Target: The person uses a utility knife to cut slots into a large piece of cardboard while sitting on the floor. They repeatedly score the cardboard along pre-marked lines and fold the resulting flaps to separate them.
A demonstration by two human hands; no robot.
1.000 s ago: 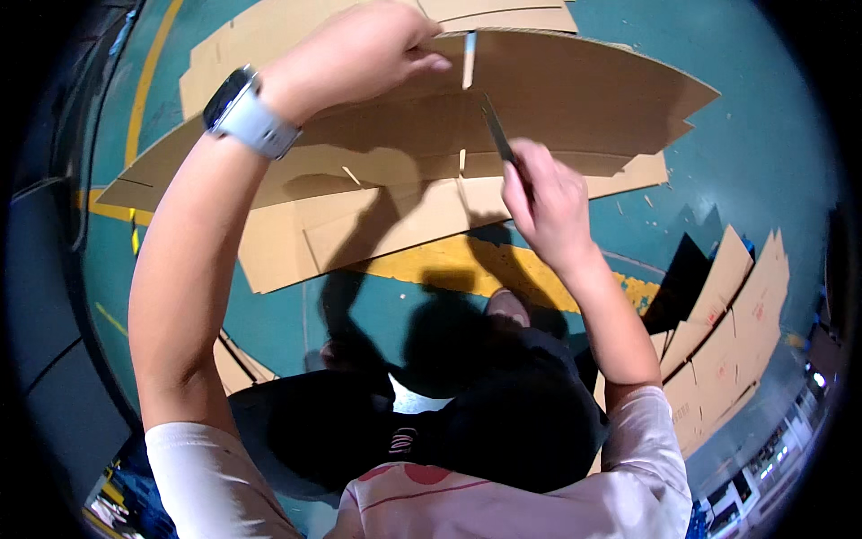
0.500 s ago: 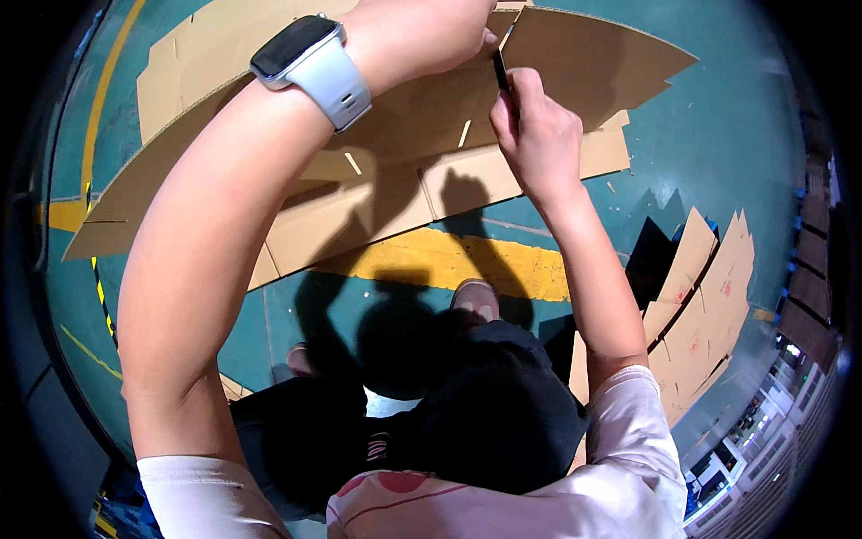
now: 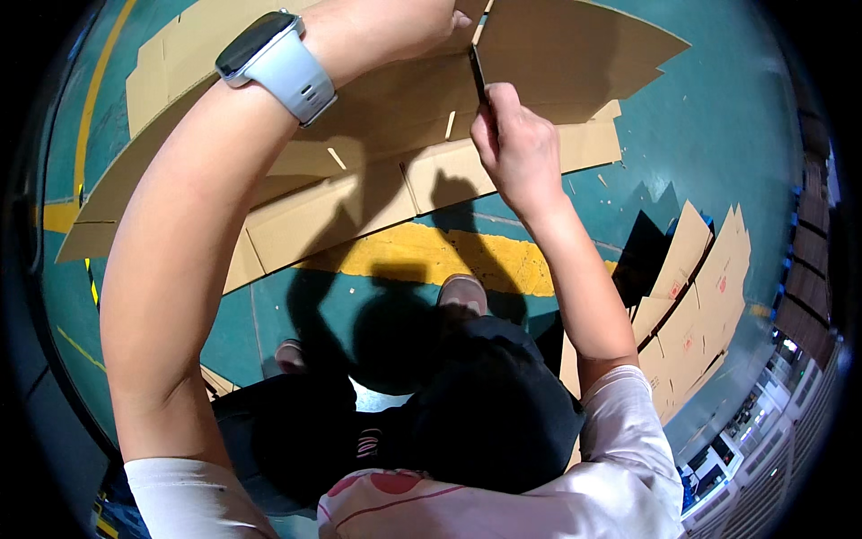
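A large brown cardboard sheet (image 3: 575,54) is raised at a slant in front of me. At its upper edge, my left hand (image 3: 440,16) grips the sheet; most of its fingers are cut off by the frame, with only a fingertip showing. My right hand (image 3: 521,148) is closed around a slim dark knife (image 3: 478,74), its tip against the sheet. Above that tip, a narrow light slit runs up through the cardboard to the top of the picture. A grey-white smartwatch (image 3: 278,67) is on my left wrist.
More flat cardboard (image 3: 337,220) lies under the raised sheet, with another cardboard piece (image 3: 166,67) behind at left. Stacked cardboard (image 3: 691,328) stands to my right. A worn yellow stripe (image 3: 404,251) crosses the green floor (image 3: 709,126) by my shoes (image 3: 462,292).
My right hand has drawn the knife down the sheet toward me, and the slit above it shows longer. My left hand has shifted slightly left. The whole view has moved a little.
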